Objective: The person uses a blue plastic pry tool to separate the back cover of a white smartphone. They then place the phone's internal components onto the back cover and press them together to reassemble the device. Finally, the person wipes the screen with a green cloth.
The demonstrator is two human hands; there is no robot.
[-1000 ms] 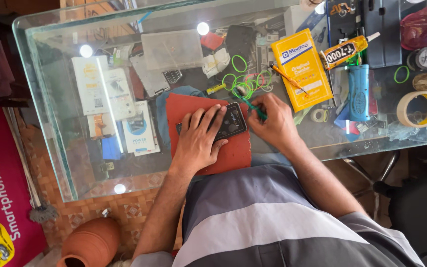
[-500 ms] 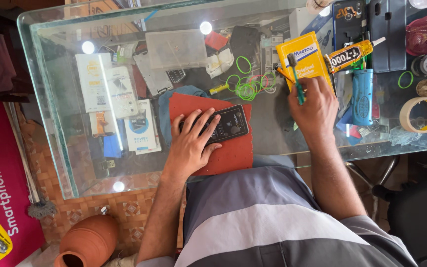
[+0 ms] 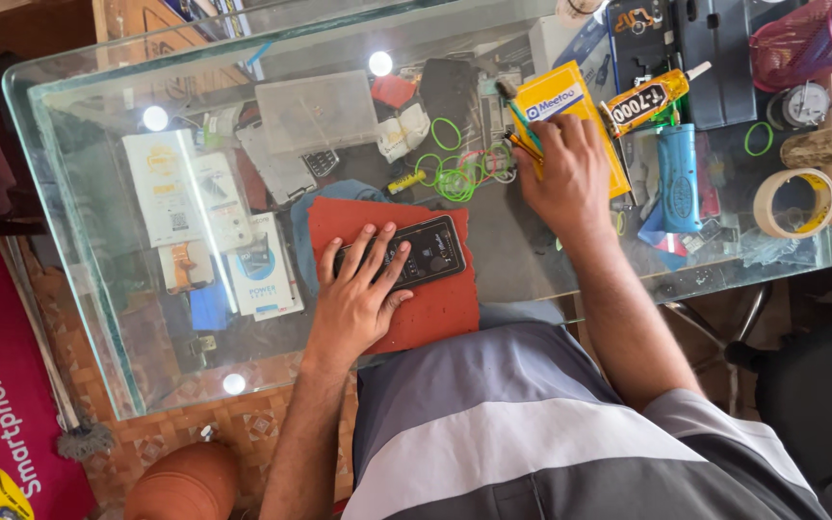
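A dark smartphone lies on a red mat at the near edge of the glass table. My left hand rests flat on the phone's left half and presses it down. My right hand is farther back, over the lower left corner of a yellow box. Its fingers are closed around a thin green-handled tool that sticks out to the upper left. A pile of green rubber bands lies just left of that hand.
A yellow glue tube, a blue cylindrical tool and a roll of tape sit to the right. A clear plastic box stands at the back. Small cartons show under the glass on the left. A clay pot is on the floor.
My right hand left the phone with the green tool, went back and right to the yellow box, then shifted left along it. The left hand stayed on the phone.
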